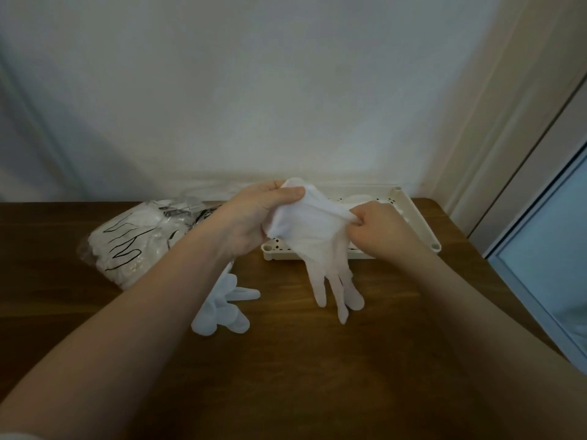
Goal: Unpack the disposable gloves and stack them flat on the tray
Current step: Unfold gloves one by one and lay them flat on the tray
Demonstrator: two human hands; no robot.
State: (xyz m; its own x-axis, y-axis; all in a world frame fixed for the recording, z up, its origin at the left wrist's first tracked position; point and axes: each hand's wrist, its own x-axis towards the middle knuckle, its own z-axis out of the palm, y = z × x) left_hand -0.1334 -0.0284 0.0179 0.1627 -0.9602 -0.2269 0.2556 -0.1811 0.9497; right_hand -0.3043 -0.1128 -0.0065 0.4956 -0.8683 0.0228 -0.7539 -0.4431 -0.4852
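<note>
Two hands hold one glove [313, 236] up over the desk [317, 360], just in front of the tray [422, 223]. Its long axis runs from the cuff, up at the hands, down to the glove's tips hanging toward the desk. The left hand [254, 214] grips the bunched cuff; the right hand [378, 227] pinches the edge, fingers curled, nearer the tray. A bag [133, 239] of gloves and loose gloves [222, 309] lie left.
</note>
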